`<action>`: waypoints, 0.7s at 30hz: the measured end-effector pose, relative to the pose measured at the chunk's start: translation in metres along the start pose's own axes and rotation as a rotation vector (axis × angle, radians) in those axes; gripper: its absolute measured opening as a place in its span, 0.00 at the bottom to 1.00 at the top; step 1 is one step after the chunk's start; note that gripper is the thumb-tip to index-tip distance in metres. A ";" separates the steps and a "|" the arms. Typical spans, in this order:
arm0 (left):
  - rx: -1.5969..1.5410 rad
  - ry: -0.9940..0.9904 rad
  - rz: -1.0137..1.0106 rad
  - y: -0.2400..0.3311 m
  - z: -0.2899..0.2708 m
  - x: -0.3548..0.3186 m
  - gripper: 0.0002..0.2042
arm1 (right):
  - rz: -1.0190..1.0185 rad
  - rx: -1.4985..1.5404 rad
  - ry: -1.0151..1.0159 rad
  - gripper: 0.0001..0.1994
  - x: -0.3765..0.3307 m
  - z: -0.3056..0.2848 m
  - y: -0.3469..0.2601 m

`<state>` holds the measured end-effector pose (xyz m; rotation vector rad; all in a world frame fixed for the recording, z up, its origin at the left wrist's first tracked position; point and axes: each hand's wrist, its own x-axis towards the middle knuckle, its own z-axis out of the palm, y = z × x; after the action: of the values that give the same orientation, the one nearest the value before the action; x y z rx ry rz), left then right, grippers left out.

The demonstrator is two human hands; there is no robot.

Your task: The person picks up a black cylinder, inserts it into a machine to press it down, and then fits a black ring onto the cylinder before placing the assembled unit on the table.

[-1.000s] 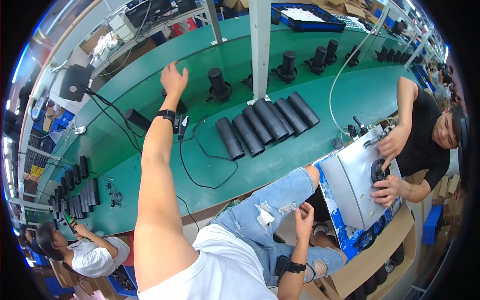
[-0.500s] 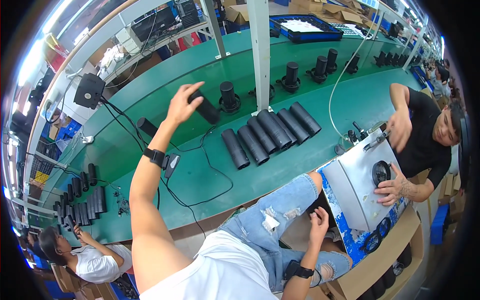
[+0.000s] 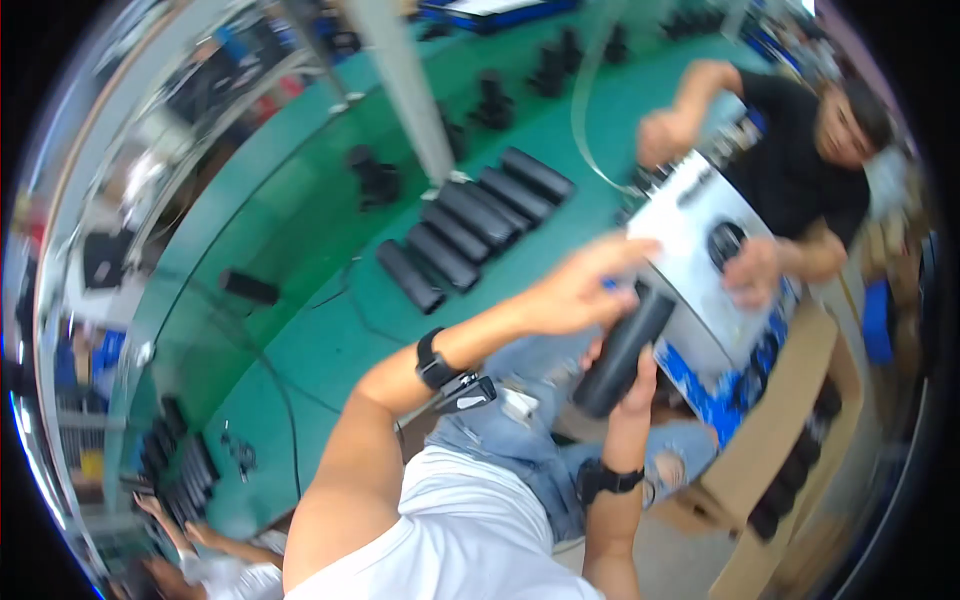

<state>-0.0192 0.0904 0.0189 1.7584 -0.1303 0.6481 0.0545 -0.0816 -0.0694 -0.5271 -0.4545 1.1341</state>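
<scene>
My right hand (image 3: 640,388) is closed around a plain black tube (image 3: 626,350), fingers showing on both sides of it. The tube slants above my lap, its upper end toward the machine box. Over that upper end is my left hand (image 3: 585,288), smeared by motion, thumb and fingers apart. A blue patch shows through the gap between them; whether the thumb touches the tube is unclear. A row of black tubes (image 3: 445,255) lies on the green bench (image 3: 340,365) beyond my left forearm. A small black device hangs by my left wrist strap.
To the right, a person in black (image 3: 815,170) works at a white box-shaped machine (image 3: 690,250) with a black ring on it. An open carton (image 3: 800,430) holds black parts. A white post (image 3: 400,85) rises from the bench. Another person (image 3: 230,575) sits at lower left.
My left hand has come from the far bench to the right, over my lap. My right hand, empty before, now grips a black tube. The view has shifted and blurred.
</scene>
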 end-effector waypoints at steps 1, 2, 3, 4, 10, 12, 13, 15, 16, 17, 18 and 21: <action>-0.003 0.069 -0.091 -0.005 0.008 -0.003 0.27 | -0.047 0.046 0.066 0.33 0.006 -0.006 -0.009; 0.003 0.138 -0.186 -0.008 0.012 -0.006 0.29 | -0.078 0.185 0.147 0.30 0.008 0.000 -0.024; -0.165 0.129 -0.238 -0.018 0.026 -0.017 0.30 | -0.197 0.150 0.211 0.29 0.010 0.009 -0.034; -0.330 0.120 -0.295 -0.027 0.045 -0.029 0.31 | -0.346 -0.125 0.231 0.29 0.012 0.007 -0.046; -0.319 -0.023 -0.316 -0.040 0.098 -0.035 0.36 | -0.408 -0.420 0.314 0.31 -0.004 0.005 -0.081; -0.301 -0.045 -0.334 -0.043 0.086 -0.034 0.35 | -0.401 -0.330 0.327 0.31 -0.017 0.004 -0.083; -0.337 -0.072 -0.363 -0.043 0.076 -0.034 0.33 | -0.417 -0.314 0.298 0.33 -0.023 -0.005 -0.086; -0.363 -0.040 -0.353 -0.035 0.067 -0.029 0.32 | -0.454 -0.273 0.262 0.34 -0.031 -0.011 -0.090; -0.353 -0.041 -0.361 -0.037 0.062 -0.029 0.32 | -0.487 -0.237 0.219 0.34 -0.033 -0.013 -0.089; -0.253 -0.062 -0.303 -0.039 0.057 -0.028 0.32 | -0.503 -0.232 0.190 0.35 -0.032 -0.014 -0.089; -0.161 -0.084 -0.241 -0.042 0.055 -0.027 0.32 | -0.504 -0.227 0.192 0.35 -0.034 -0.016 -0.089; -0.224 -0.129 -0.288 -0.053 0.053 -0.021 0.31 | -0.537 -0.240 0.211 0.35 -0.036 -0.021 -0.086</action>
<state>0.0039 0.0517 -0.0448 1.5632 -0.0344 0.2988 0.1164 -0.1464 -0.0370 -0.6767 -0.5115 0.5056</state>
